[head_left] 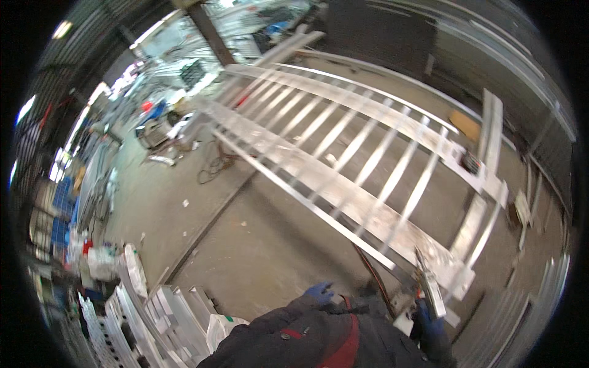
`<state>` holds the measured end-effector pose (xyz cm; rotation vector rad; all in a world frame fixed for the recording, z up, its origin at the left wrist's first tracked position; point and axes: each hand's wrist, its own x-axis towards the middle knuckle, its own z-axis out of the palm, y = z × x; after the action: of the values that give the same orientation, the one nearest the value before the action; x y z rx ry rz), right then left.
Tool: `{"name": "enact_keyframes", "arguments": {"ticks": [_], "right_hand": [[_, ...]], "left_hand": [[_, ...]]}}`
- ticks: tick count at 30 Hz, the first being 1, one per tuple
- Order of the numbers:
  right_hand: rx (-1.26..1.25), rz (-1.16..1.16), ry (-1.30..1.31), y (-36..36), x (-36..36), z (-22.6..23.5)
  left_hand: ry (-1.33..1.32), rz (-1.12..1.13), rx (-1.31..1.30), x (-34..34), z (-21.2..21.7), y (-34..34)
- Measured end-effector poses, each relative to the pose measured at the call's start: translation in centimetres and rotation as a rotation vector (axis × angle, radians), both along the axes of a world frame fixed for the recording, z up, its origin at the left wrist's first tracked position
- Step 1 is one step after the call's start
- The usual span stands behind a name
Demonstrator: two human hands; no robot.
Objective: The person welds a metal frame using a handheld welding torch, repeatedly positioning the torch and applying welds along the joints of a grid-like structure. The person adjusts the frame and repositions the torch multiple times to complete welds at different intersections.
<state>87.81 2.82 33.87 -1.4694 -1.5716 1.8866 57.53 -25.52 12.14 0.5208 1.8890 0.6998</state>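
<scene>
My right hand (422,318), in a blue glove, is closed around a silver metal hand tool (432,293) with a narrow dark tip; its exact kind is blurred. The tool's tip points up toward the near right corner of a pale metal frame (423,245). Slim crossbars (374,165) run across this ladder-like frame between its long rails. My left hand (320,293), also blue-gloved, is held in front of my dark jacket, short of the frame's near rail. Its fingers are partly spread and hold nothing.
A dark round-ended tool or reel (470,162) sits on the frame's right end. A dark red cable (368,264) hangs beside the near rail. Stacked metal profiles (159,313) lie at lower left. Loose cable (215,168) and clutter (156,132) are on the floor at far left.
</scene>
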Motion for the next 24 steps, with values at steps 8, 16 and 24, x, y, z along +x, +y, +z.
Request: {"name": "enact_keyframes", "arguments": {"ticks": [8,16,24], "right_hand": [[0.144,-0.010,-0.045,-11.0,-1.2,-7.6],[-0.062,-0.055,-0.031,-20.1,-2.9,-1.1],[0.143,-0.085,0.008,-23.2,1.4,-0.2]], "left_hand": [[0.046,0.059,0.115,-7.1,2.5,-15.6],[0.011,-0.032,0.092,-9.7,2.0,-22.8],[-0.080,-0.110,0.224,-6.3,4.4,-18.8]]}}
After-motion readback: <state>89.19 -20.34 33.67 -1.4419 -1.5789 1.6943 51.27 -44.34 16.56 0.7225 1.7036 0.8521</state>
